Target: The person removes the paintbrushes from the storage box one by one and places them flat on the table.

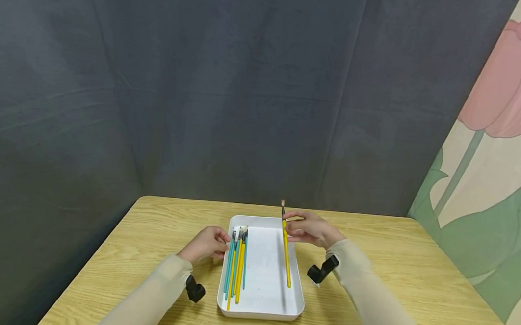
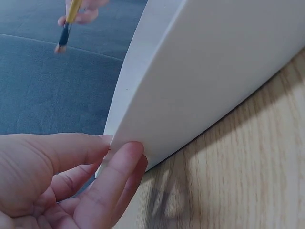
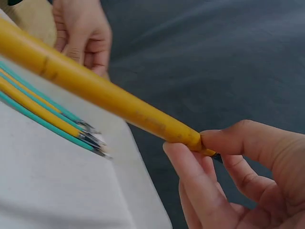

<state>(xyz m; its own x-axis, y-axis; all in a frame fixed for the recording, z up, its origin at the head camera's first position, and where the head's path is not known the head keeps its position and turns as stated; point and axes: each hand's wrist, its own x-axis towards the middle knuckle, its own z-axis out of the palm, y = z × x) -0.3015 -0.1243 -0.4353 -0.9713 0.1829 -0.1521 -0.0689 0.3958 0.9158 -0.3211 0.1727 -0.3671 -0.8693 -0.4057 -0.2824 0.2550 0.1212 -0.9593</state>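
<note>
In the head view my right hand (image 1: 310, 229) pinches a yellow paintbrush (image 1: 287, 257) near its dark ferrule, bristles pointing away from me. The brush is raised over the right side of a white tray (image 1: 263, 280), and its shadow falls on the tray floor. My left hand (image 1: 207, 244) is at the tray's left side; in the left wrist view its thumb and fingers (image 2: 116, 176) pinch the rim of the tray wall (image 2: 186, 71). Several teal and yellow paintbrushes (image 1: 239, 269) lie side by side along the tray's left part, bristles toward the far end.
The tray stands on a wood-grain table (image 1: 359, 295). A dark grey curtain (image 1: 246, 93) hangs behind the table's far edge. To the right is a wall with a painted pink tulip (image 1: 499, 81). A small black camera (image 1: 323, 269) is strapped to each wrist.
</note>
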